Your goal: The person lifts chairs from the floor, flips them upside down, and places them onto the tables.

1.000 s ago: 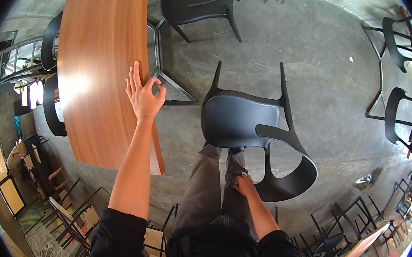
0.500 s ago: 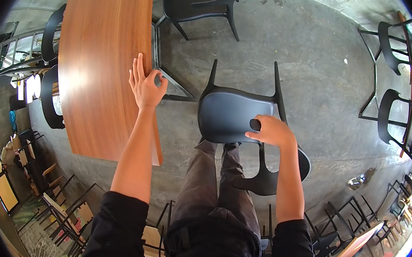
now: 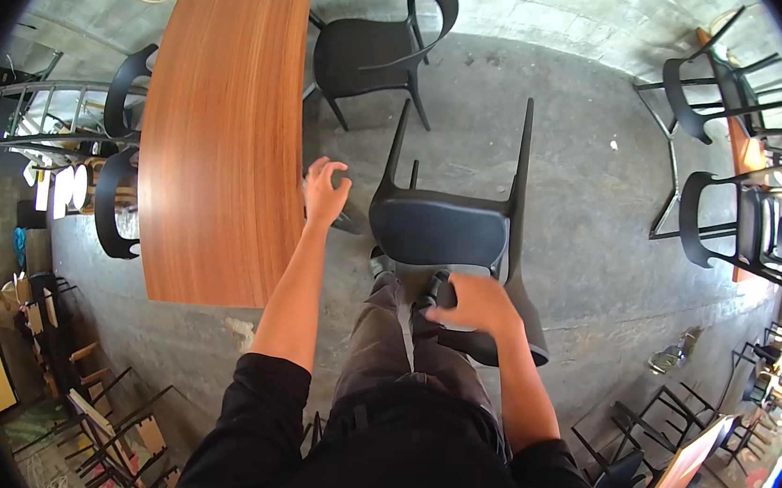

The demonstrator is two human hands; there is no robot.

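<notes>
A: Right hand (image 3: pixel 472 305)?
B: Grip closed on the backrest of the black moulded plastic chair (image 3: pixel 439 230), tipped on the concrete floor (image 3: pixel 591 216).
A: Left hand (image 3: pixel 325 191)?
B: Raised, loosely curled, empty, beside the long wooden desk (image 3: pixel 223 134) edge.

A grey concrete floor (image 3: pixel 584 197) is seen underfoot, and a long wooden table (image 3: pixel 223 134) is carried on it at the left. Far on the floor, beside the table's right edge, a black chair (image 3: pixel 382 41) is stood, while two dark chairs (image 3: pixel 122 152) are set against the table's left side. At the far right another wooden table (image 3: pixel 745 137) with black chairs (image 3: pixel 731 230) is borne by the floor, and stacked chairs (image 3: pixel 635 446) are found near right.
</notes>
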